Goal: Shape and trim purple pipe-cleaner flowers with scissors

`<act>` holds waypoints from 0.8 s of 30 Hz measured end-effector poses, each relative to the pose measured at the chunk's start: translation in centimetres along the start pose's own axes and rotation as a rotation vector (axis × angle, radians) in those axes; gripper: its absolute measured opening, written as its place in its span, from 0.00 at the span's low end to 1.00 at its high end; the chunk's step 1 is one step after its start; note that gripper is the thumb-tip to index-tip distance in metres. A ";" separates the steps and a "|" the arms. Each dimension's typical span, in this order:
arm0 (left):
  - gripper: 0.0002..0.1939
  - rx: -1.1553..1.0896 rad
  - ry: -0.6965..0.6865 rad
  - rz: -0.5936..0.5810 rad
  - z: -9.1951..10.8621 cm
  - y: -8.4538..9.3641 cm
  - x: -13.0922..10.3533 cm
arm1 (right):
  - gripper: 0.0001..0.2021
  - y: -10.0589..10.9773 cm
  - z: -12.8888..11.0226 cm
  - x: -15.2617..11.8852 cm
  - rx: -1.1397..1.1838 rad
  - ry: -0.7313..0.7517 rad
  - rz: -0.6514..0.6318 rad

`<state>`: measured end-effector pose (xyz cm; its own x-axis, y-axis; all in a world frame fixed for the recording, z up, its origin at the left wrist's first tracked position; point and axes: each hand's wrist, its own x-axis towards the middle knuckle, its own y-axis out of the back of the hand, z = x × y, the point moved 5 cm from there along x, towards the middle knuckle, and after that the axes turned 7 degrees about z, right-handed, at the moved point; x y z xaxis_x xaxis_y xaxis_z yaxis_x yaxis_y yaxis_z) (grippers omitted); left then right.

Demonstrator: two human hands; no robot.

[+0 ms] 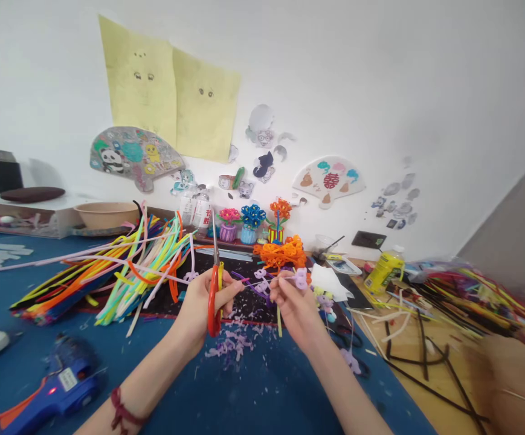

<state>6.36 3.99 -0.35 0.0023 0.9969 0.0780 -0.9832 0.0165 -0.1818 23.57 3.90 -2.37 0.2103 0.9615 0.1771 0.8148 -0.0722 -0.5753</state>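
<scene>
My left hand (205, 305) is closed, with red-handled scissors (215, 296) hooked in it, blades pointing up. Its thumb and fingertips also pinch one end of a thin pale stem (255, 283). My right hand (295, 305) is closed on the other side, fingertips pinching a small lavender pipe-cleaner flower (301, 278) near the stem. More purple curled pieces (261, 283) lie just behind, between the hands. Below them, purple fluff clippings (232, 341) are scattered over the blue table (244, 402). A pink tip shows at my left fingertips; its kind is unclear.
Bundled pipe cleaners (148, 272) lie at left, above a blue glue gun (63, 383). Orange pipe-cleaner pieces (284, 251) sit behind, near small potted flowers (253, 223). At right stand a yellow bottle (384, 270) and, near the edge, another person's blurred hand (507, 368).
</scene>
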 end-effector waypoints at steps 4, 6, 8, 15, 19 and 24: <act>0.18 0.046 -0.046 -0.008 -0.2 0.0 0.0 | 0.08 -0.9 0.9 -0.8 -0.041 -0.009 -0.024; 0.18 0.083 -0.065 -0.019 -0.3 0.0 0.0 | 0.08 -0.9 1.1 -0.8 -0.048 -0.007 -0.001; 0.18 0.123 -0.100 -0.055 -0.4 -0.2 0.0 | 0.09 -0.5 1.0 -0.6 -0.036 0.014 0.044; 0.22 0.241 -0.299 -0.162 -1.5 -1.0 0.1 | 0.09 1.5 -1.7 0.7 0.125 0.191 0.226; 0.16 0.495 -0.288 -0.100 -2.0 -1.4 -0.3 | 0.09 1.0 -3.1 0.8 0.188 0.283 0.253; 0.19 0.668 -0.294 -0.052 -1.8 -1.5 -0.7 | 0.10 -2.0 -2.8 1.5 0.256 0.274 0.182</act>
<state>8.15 3.44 -1.89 0.0957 0.9328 0.3475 -0.8848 -0.0802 0.4590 23.80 4.77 1.27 0.5022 0.8307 0.2401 0.5975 -0.1327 -0.7908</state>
